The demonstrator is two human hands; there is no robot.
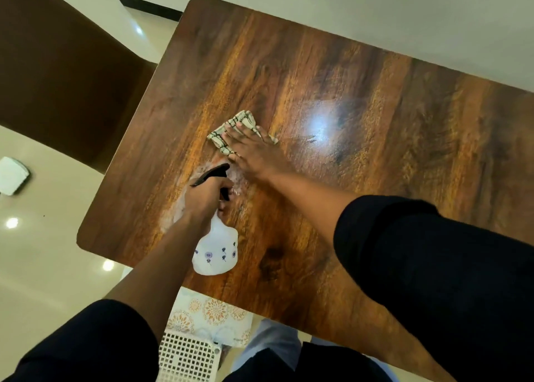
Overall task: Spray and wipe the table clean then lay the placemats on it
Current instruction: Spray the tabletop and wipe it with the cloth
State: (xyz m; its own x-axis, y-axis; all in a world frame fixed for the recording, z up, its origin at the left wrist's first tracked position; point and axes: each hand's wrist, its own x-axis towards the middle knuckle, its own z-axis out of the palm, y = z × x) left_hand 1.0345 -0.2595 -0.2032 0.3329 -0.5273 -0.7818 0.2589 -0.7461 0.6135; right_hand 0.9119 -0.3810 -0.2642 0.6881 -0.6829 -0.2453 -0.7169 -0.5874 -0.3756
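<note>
While the right hand (250, 147) is lying flat on a checked cloth (231, 134) with its fingers stretched out straight, it is pressing that cloth against the wooden table (375, 116) somewhat left of the tabletop's middle. Nothing is being gripped by this hand; the palm and fingers are simply bearing down on the crumpled fabric, whose cream folds with dark lines are showing beyond the fingertips and on either side of them. Just to the right of the cloth, a bright patch of reflected light is shining on the glossy surface.

Nearer the person, the left hand (206, 196) is curling its fingers tightly around the neck of a spray bottle (215, 251), holding it above the table with the black trigger head (212, 174) pointing toward the cloth and the white body, printed with small purple flowers, hanging back toward the person. A pale, wet-looking smear is lying on the wood beneath and around this hand, close to the cloth. Both forearms are reaching out of dark sleeves.

Below the near edge of the table, a placemat (212, 313) patterned with orange rosettes is lying off the tabletop, partly tucked behind a white lattice basket (187, 358). A brown chair back (57, 72) is standing at the far left, beside the table's end.
</note>
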